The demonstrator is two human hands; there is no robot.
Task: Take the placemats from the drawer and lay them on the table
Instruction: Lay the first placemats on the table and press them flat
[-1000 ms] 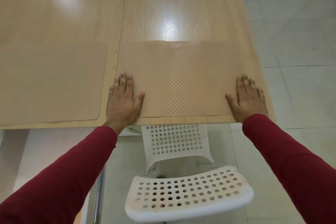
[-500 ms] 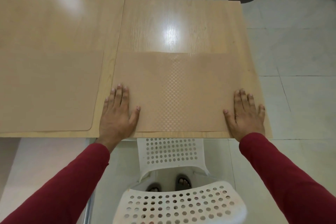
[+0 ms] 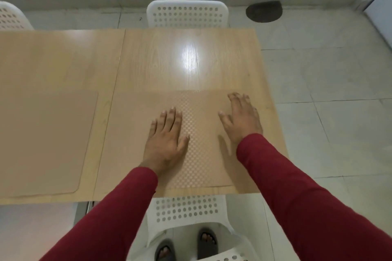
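Note:
Two tan placemats lie flat on the light wooden table (image 3: 186,59). The right placemat (image 3: 131,133) has a checkered sheen down its middle. My left hand (image 3: 166,140) rests flat on it near its centre, fingers straight. My right hand (image 3: 241,115) lies over the mat's right part, fingers spread and blurred; whether it touches the mat I cannot tell. The left placemat (image 3: 46,140) lies beside it, a strip of bare table between them. No drawer is in view.
A white perforated chair (image 3: 186,14) stands at the table's far side, another (image 3: 10,17) at the far left, and a third (image 3: 186,210) is tucked under the near edge by my feet. Tiled floor lies to the right, with a dark round mat (image 3: 264,11).
Both hands have moved inward from the right placemat's near corners onto its middle. The camera has risen, showing more floor and wall.

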